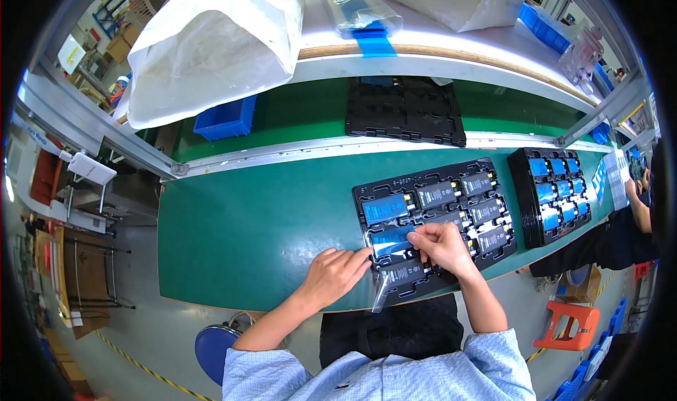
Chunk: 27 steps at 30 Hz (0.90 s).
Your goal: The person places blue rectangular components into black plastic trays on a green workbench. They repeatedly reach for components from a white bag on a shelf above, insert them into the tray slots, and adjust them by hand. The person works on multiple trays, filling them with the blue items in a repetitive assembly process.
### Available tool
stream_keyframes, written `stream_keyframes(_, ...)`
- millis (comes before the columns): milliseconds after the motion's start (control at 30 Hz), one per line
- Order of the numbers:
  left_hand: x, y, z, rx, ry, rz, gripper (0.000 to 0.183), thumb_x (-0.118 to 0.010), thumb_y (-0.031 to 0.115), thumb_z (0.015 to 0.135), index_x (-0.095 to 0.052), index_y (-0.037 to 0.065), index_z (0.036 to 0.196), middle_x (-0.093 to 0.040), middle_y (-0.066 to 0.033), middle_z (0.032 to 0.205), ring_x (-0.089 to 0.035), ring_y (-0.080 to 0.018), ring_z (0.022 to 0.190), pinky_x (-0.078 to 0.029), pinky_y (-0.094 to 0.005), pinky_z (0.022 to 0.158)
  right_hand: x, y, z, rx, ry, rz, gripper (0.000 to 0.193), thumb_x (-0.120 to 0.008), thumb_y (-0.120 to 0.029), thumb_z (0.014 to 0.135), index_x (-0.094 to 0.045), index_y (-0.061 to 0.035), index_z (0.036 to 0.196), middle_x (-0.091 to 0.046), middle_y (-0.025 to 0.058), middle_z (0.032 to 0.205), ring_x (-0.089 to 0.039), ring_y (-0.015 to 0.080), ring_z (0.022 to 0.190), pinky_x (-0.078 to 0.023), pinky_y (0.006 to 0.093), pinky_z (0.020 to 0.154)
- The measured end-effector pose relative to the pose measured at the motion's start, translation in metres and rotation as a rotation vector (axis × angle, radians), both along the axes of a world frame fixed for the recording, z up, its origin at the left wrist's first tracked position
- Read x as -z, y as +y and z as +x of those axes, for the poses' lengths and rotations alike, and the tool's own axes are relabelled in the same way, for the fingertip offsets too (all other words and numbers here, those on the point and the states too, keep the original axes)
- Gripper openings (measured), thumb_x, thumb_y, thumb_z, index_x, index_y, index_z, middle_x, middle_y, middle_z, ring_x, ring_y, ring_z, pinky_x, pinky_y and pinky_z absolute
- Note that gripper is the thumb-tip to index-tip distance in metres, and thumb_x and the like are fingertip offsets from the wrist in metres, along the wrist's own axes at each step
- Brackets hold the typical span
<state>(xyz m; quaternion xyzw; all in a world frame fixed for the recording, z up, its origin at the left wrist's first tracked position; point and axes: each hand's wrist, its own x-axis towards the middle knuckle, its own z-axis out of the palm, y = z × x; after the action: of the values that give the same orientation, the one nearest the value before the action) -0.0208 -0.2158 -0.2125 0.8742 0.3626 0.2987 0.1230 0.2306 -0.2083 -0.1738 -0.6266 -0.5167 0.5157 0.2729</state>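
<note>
Black tray (384,185) set on green table (247,239), angled, flat dark packs in its pockets. Blue-faced pack (389,243) is seated in the left column, middle row; its right end is partly covered by the right hand (443,246). Second blue-faced pack (384,209) seated just above it, fully visible. Grey-labelled pack (403,274) seated below.

Right hand: thumb and forefinger brought close together at the pack's right end, other fingers curled. Whether anything is pinched can't be told; contact is too small to resolve. Middle-column pockets partly blocked by this hand.

Left hand (334,277): fingers half bent, tips at the pack's left end, by the tray edge. Palm hidden; can't be told if anything is held. Clear strip (381,292) hung over the tray's lower left corner, its upper end hard to trace.

Stacked trays (520,205) placed right of the tray, blue-faced packs on top; lower layers hidden. Another black tray (405,112) partly shaded under the shelf (493,48). White bag (211,62) cut off by the top edge. Co-worker (599,249) at right, mostly cut off.
</note>
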Motion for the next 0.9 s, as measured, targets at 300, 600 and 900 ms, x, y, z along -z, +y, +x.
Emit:
stream_keyframes(300, -0.005, -0.001, 0.001, 0.042, 0.166, 0.075, 0.040, -0.069, 0.012, 0.077, -0.064, 0.009, 0.117, -0.049, -0.0007, 0.064, -0.054, -0.0154, 0.058, -0.043, -0.0304, 0.056, -0.003, 0.000, -0.003, -0.007, -0.041, 0.055, 0.022, -0.068, -0.017, 0.088, -0.070, 0.0045, 0.084, -0.060, 0.0008, 0.055, -0.053, 0.0043, 0.047, -0.040, 0.0231, 0.042)
stream_keyframes(600, -0.007, -0.004, 0.006, 0.029, 0.223, 0.119, 0.038, -0.070, 0.013, 0.075, -0.066, 0.009, 0.113, -0.049, -0.0006, 0.064, -0.054, -0.0147, 0.058, -0.043, -0.0300, 0.057, 0.010, -0.004, -0.011, -0.025, -0.339, 0.340, 0.016, -0.072, -0.015, 0.081, -0.070, 0.0011, 0.079, -0.064, 0.0106, 0.062, -0.062, 0.0193, 0.052, -0.047, 0.0316, 0.049)
stream_keyframes(900, -0.027, -0.021, 0.009, 0.181, -0.156, -0.096, 0.029, -0.068, 0.008, 0.080, -0.065, 0.003, 0.108, -0.061, -0.0036, 0.070, -0.060, -0.0180, 0.061, -0.046, -0.0327, 0.057, -0.012, -0.042, -0.012, -0.160, -0.420, 0.382, 0.022, -0.073, -0.019, 0.082, -0.064, -0.0018, 0.093, -0.062, 0.0099, 0.096, -0.064, 0.0248, 0.067, -0.051, 0.0349, 0.055)
